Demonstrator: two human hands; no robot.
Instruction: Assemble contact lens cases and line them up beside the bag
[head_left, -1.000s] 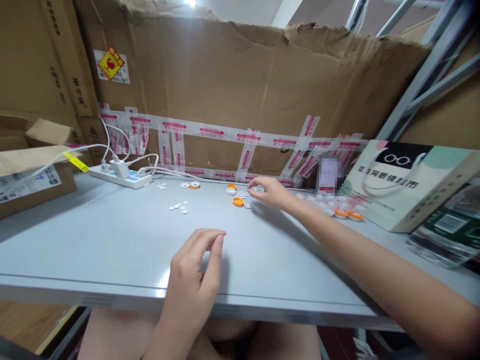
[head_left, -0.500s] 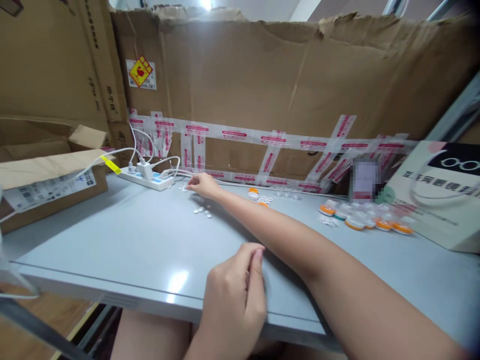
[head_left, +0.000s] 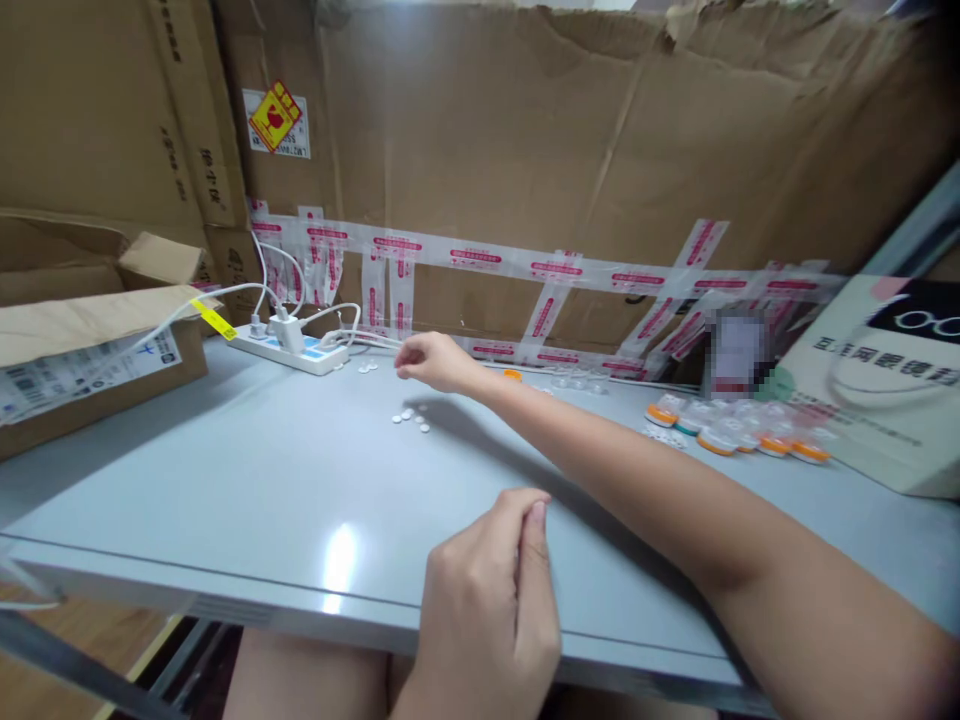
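My right hand (head_left: 436,362) reaches across the grey table to its far side, with the fingertips pinched together a little above the surface. Whatever the pinch may hold is too small to make out. Several small white discs (head_left: 409,415) lie just below that hand, and a few more white discs (head_left: 367,367) lie to its left, by the power strip. Close to me, my left hand (head_left: 491,590) is curled into a closed fist above the table's front edge, thumb pressed against the fingers. Its inside is hidden.
A white power strip (head_left: 289,350) with plugs and cables stands at the back left, beside an open cardboard box (head_left: 105,370). Several clear-topped containers with orange or teal bases (head_left: 718,437) stand at the right, near a printed bag (head_left: 885,400). Tall cardboard (head_left: 480,140) walls the back.
My right hand has lifted off the table by the discs near the power strip and shifted slightly right. My left fist stays closed. The view has tilted a little.
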